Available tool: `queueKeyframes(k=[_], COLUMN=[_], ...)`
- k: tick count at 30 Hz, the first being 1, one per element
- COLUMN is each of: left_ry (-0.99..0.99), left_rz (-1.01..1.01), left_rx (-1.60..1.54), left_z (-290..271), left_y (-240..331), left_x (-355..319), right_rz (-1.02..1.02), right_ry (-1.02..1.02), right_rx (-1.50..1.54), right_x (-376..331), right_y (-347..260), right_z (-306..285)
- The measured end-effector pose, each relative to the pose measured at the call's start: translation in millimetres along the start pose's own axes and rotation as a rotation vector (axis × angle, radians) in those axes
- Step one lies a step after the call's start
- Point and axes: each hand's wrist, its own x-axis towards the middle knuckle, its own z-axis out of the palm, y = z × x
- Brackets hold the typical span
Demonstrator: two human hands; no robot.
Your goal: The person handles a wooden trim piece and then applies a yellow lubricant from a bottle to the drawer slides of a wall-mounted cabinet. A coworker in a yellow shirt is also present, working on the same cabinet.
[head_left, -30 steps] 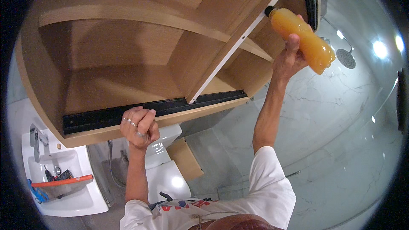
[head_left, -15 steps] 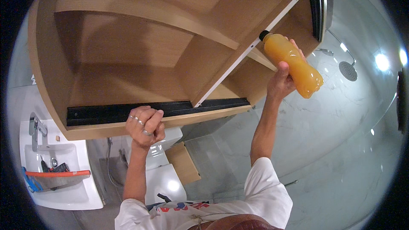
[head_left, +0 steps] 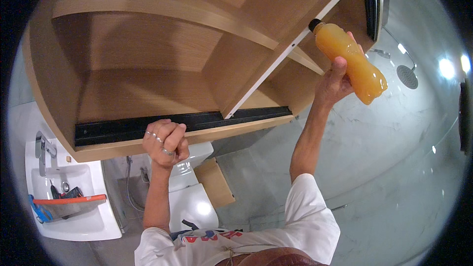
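A plastic bottle of orange liquid point(head_left: 351, 64) with a black cap is in my right hand point(head_left: 336, 81). It tilts with its cap toward the upper left, the thumb on the near side and fingers behind it. Behind it stands a wooden cabinet point(head_left: 162, 86) with open compartments; the cap overlaps its white-edged divider point(head_left: 278, 62), and I cannot tell whether they touch. My left hand point(head_left: 166, 143), with rings on it, has its fingers curled over the cabinet's bottom front edge point(head_left: 221, 134), at the black track point(head_left: 123, 130).
At lower left is a white sink point(head_left: 106, 224) with a faucet point(head_left: 42, 152) and a saw point(head_left: 69, 200) lying across it. A white toilet point(head_left: 192, 207) stands below the cabinet, beside a wooden board point(head_left: 214, 183). A shower head point(head_left: 407, 77) hangs at right.
My right hand has moved a little up and to the right with the bottle. The left hand keeps its hold on the cabinet edge. The view has shifted slightly.
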Motion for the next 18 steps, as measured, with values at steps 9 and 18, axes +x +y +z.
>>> queueKeyframes(k=[9, 18], left_ry=[-0.005, -0.024], left_rz=[0.042, 0.025], left_rx=[0.005, -0.015], left_z=[-1.7, -2.0], left_y=[0.6, 1.1], left_x=[5.3, 3.9], right_rz=[0.005, -0.020], right_ry=[-0.068, -0.154], right_rx=[-0.069, -0.111], right_x=[-23.4, -47.3], right_y=[-9.0, -9.4], right_z=[-2.5, -11.0])
